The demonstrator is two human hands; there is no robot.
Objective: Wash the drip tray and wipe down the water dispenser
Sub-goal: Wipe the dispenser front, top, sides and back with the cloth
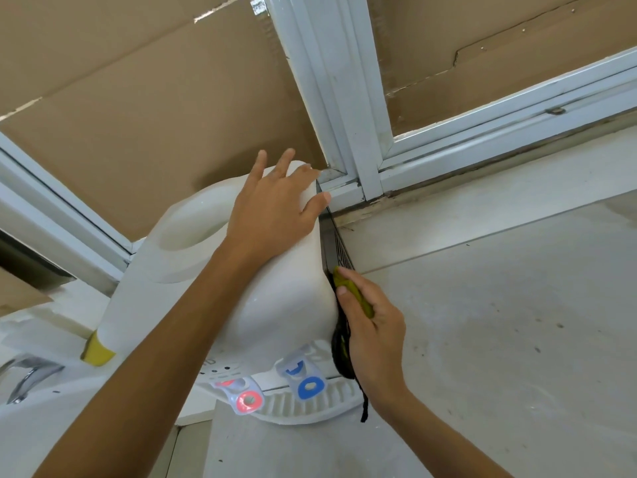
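— Cardboard [138,98] covers the panes behind a white window frame [344,98], and pale tiles [499,322] run off to the right. Where's the dispenser?

— Centre of the view: the white water dispenser [286,305], seen from above, with its drip tray [310,408] below the red tap [246,398] and blue tap [310,386].

— And the hands?

— Left hand [272,208] lies flat on top, fingers spread, grasping nothing. Right hand [372,326] pinches a yellow-and-black cloth [355,294] against the dark right side (thumb on the cloth).

— Anything else?

— A white bottle with a yellow cap [98,350] lies left.
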